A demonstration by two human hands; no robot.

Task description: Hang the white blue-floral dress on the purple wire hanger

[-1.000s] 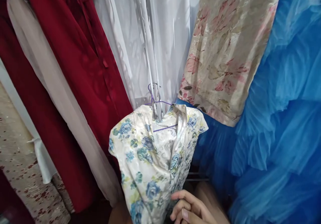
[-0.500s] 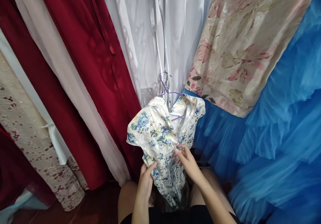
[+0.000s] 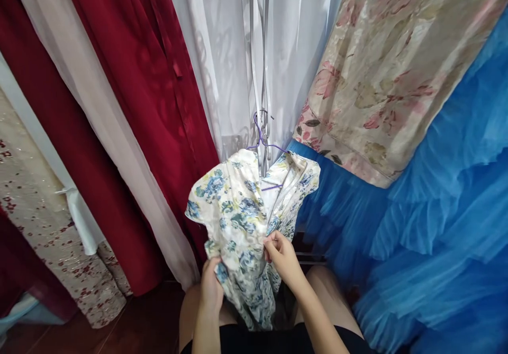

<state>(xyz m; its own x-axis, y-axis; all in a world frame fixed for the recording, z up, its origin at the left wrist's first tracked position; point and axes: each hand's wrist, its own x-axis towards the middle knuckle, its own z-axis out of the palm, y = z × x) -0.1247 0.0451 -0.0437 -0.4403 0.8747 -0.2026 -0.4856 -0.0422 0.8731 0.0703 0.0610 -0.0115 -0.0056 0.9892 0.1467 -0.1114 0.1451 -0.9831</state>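
Note:
In the middle of the head view hangs a white dress point(image 3: 242, 211) with blue and yellow flowers and short sleeves. A purple wire hanger point(image 3: 260, 137) carries it by the shoulders. My left hand point(image 3: 211, 285) pinches the dress at its side, below the sleeve on the left. With thumb and fingers closed, my right hand point(image 3: 281, 253) grips the front edge under the V-shaped neckline. The lower part of the dress narrows down between my knees, its bottom end partly hidden.
White cloth point(image 3: 293, 52) with long hanging straps is right behind the hanger. Dark red gowns point(image 3: 138, 132) hang on the left, a beige floral garment point(image 3: 377, 79) and blue ruffled tulle point(image 3: 428, 237) on the right. Dark floor tiles point(image 3: 138, 317) show at lower left.
Both hands have shifted left along with the dress, whose front is now spread wider. My right fingers, looser before, have closed on the front edge.

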